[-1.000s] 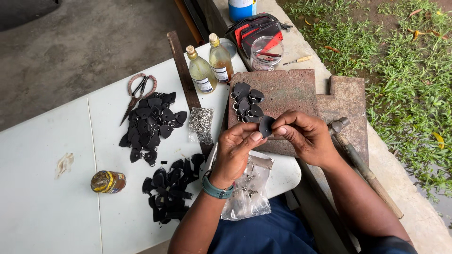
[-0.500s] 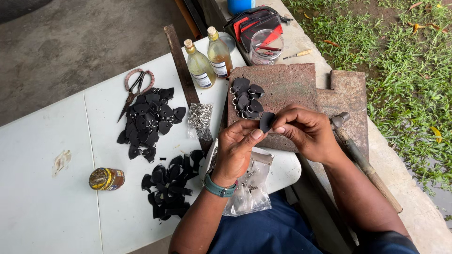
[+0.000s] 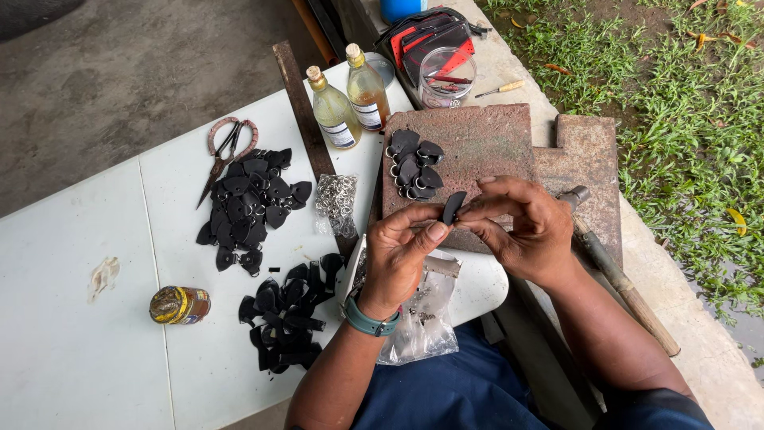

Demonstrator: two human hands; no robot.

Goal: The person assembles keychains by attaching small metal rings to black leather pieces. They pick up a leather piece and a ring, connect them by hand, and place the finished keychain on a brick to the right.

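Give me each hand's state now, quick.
Left hand: closed, pinching the black piece.
Right hand: closed, fingertips on the same black piece.

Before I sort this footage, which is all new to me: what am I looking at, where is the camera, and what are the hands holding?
This is one view from a camera worn on a person's head, looking down at their own two bare hands. The left hand and right hand together pinch a small black piece between their fingers. On the white table lie two piles of black pieces, scissors, a heap of metal rings, two bottles and a small tin. A reddish slab holds more pieces with rings.
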